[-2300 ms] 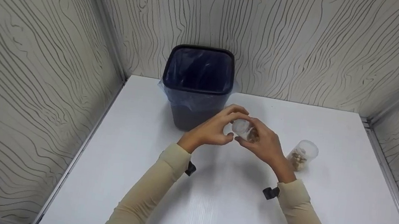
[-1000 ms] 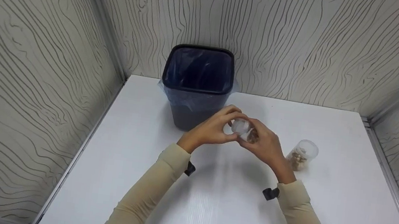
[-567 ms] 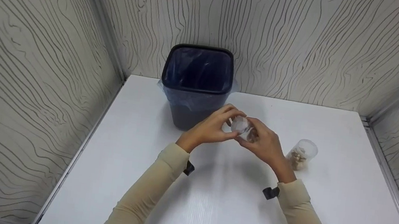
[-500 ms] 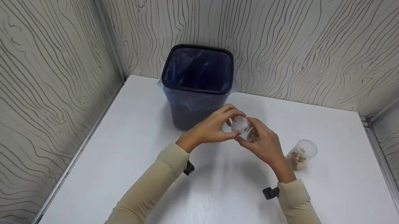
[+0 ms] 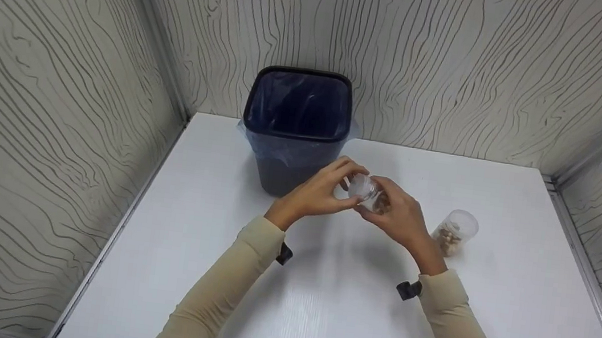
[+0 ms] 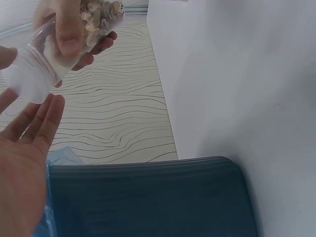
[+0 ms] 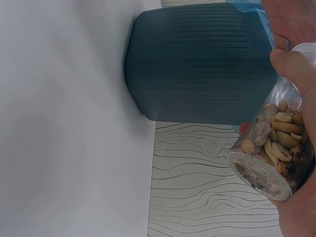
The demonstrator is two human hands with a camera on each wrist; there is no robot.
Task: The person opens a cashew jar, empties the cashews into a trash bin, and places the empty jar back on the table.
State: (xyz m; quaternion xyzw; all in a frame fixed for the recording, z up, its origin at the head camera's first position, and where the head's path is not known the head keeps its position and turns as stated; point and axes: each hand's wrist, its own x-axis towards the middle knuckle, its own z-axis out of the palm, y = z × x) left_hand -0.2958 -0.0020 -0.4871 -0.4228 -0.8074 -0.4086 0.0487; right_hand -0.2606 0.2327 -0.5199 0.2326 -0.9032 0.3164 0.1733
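My right hand (image 5: 403, 217) grips a clear plastic jar (image 7: 276, 143) round its body, tilted above the table. Tan and brown pieces, like nuts or small shells, lie inside toward its base. At the jar's other end is a frosted whitish lid (image 6: 28, 79), pointing left toward my left hand (image 5: 322, 192). Thumb and forefinger of that hand pinch the lid's edge, while the other fingers (image 6: 49, 121) stretch out beneath it in the left wrist view. A second clear jar (image 5: 454, 232) with similar pieces stands right of my right hand.
A dark bin (image 5: 291, 179) with a blue bag liner stands at the back of the white table (image 5: 196, 271), just beyond my left hand. Wood-grain patterned walls (image 5: 440, 65) enclose the table at the back and sides.
My left thumb has come from off the lid onto its edge, and the left fingers have shifted slightly round it. The right hand, second jar and bin stay in place.
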